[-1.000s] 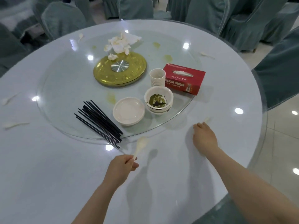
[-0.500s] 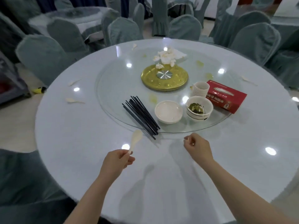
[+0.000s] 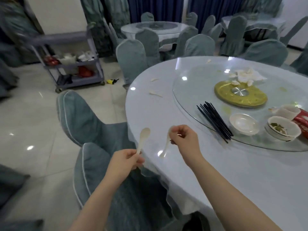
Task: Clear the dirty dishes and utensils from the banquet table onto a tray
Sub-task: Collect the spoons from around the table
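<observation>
Left hand [image 3: 124, 161] pinches the handle end of 1 white soup spoon [image 3: 143, 139], bowl pointing up and away, held over the chair just off the counter [image 3: 166, 110] edge. Right hand [image 3: 184, 140] has its fingers curled round the top of a 2nd white spoon [image 3: 166, 145], which hangs downward with its lower end just above or touching the counter surface – cannot tell which.

Still on the counter: 2 more pale spoons [image 3: 155, 93] near the far-left rim, a bundle of black chopsticks [image 3: 215, 120] lying across the edge of the glass turntable [image 3: 191, 90], an empty white bowl [image 3: 244, 124], a stack of bowls with green scraps [image 3: 283, 130], a stack of small cups [image 3: 289, 112], crumpled napkins [image 3: 245, 75]. A grey service cart [image 3: 73, 64] with items on its shelves stands well apart, behind the left chairs; no tray is clearly identifiable.

Handling judgement:
- Spoons look like ceramic or melamine – light, rigid, smooth, probably greasy. A handle pinch suffices; a fuller wrap would guard against slip.
- Chopsticks: thin, stiff, prone to rolling and fanning. Gather the bundle at mid-length with the whole hand.
- Bowls: likely fragile and chip-prone. Lift the stack from beneath with a thumb on the rim, kept level so the scraps stay in.
- Cups: light, tippy as a stack. Grasp round the lowest cup.
</observation>
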